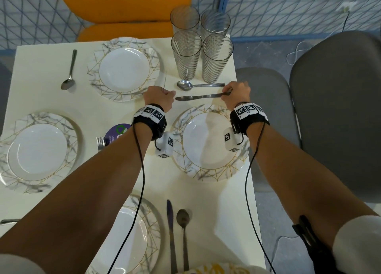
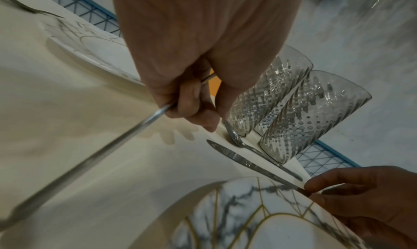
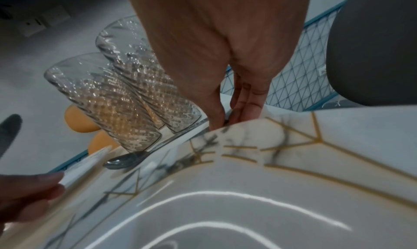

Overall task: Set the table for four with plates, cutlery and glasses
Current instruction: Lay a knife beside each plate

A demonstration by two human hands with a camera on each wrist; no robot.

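Several marbled plates lie on the white table [image 1: 51,100]; the right one [image 1: 208,170] is under my wrists. Beyond it lie a knife [image 1: 198,97] and a spoon [image 1: 198,85]. My right hand [image 1: 226,93] pinches the knife's handle end, and the blade rests on the table. My left hand [image 1: 165,92] grips a slim metal utensil [image 2: 94,154] beside the far plate [image 1: 125,69]; the utensil's head is too blurred to identify. Several ribbed glasses [image 1: 185,57] stand clustered at the far right corner, just behind the spoon.
A spoon [image 1: 69,71] lies left of the far plate. A knife [image 1: 171,232] and a spoon [image 1: 183,232] lie right of the near plate [image 1: 132,238]. A purple-labelled bottle [image 1: 115,135] lies mid-table. An orange chair [image 1: 123,3] stands beyond, a grey chair [image 1: 338,108] to the right.
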